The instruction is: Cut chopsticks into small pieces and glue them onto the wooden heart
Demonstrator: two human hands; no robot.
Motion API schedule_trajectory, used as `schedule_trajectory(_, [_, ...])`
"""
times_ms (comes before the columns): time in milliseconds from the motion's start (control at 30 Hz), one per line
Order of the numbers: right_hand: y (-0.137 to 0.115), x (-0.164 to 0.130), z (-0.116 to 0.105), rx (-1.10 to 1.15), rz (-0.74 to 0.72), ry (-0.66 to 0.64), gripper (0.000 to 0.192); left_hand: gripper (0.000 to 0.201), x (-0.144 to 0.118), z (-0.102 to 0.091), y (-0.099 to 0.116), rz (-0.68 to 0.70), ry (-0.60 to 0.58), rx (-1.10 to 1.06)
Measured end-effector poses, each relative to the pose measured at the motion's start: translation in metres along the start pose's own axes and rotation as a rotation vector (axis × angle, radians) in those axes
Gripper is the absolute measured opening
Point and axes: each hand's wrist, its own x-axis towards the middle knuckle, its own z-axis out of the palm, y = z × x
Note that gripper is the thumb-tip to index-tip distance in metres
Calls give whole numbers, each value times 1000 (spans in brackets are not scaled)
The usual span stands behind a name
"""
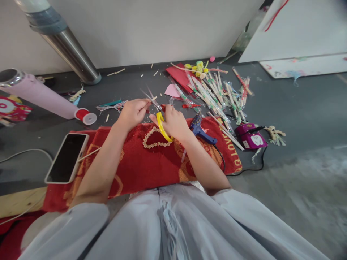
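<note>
The right hand (173, 121) is closed around the yellow handles of a pair of scissors (159, 117), with the fingers curled through and over the loops; the blades point up and to the left, toward the left hand. The left hand (132, 112) is loosely closed, its thumb and fingertips pinched together on a thin strip of clear material (148, 94) that meets the scissor blades; the strip is too fine and blurred to identify further. Both hands are held just above the far edge of a red towel (151, 162) spread on the grey floor (298, 108). On the towel, directly below the hands, lies a heart-shaped ring of small pale beads (154, 139). A blue glue gun (200, 130) lies on the towel just beside the right wrist, its cord running off the towel's right end. A smartphone (67, 157) with a dark screen rests on the towel's left end, with a white cable attached. A pile of thin sticks in clear wrappers (217, 94) lies on the floor beyond the right hand, partly over a red sheet (180, 76). A purple device (251, 136) sits on the floor to the right of the towel. A pink roll (40, 94) lies on the floor at left, with a red-and-white spool (86, 116) touching its near end.
</note>
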Motion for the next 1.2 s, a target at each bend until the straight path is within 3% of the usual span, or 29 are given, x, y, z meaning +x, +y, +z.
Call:
schedule_trajectory(667, [-6,4,-8,-26,92,-93,67,37,-1,3,-8,-21,10,55])
schedule_trajectory(1067, [1,4,-8,29,26,-122,65,37,-3,4,-7,-28,55,-30])
schedule_trajectory(1200, [4,4,-4,40,4,-52,68,40,-1,4,-8,-64,43,-81])
